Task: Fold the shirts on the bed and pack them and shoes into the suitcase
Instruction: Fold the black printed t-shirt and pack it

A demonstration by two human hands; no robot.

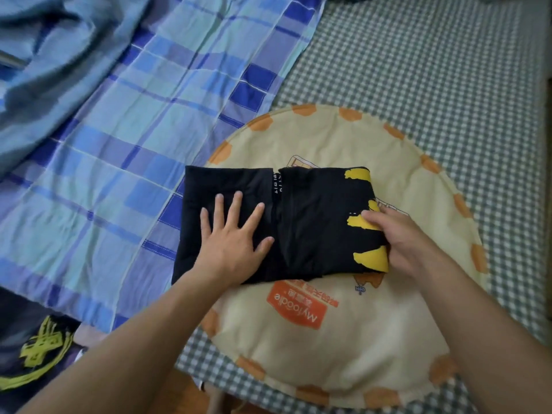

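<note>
Progress: black shirt (298, 222) folded to a soft rectangle on round cream cushion (343, 339), one more fold likely; suitcase, shoes unseen, packing left | left hand (230, 237) flat, fingers spread, pressing | right hand (400, 234) pinching yellow-printed edge | thin cotton; checked sheet (433, 70), plaid quilt (119, 130)

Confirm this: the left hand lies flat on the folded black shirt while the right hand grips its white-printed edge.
Not quite. The head view shows the print is yellow, not white. The left hand lies flat on the folded black shirt while the right hand grips its yellow-printed edge.
</note>
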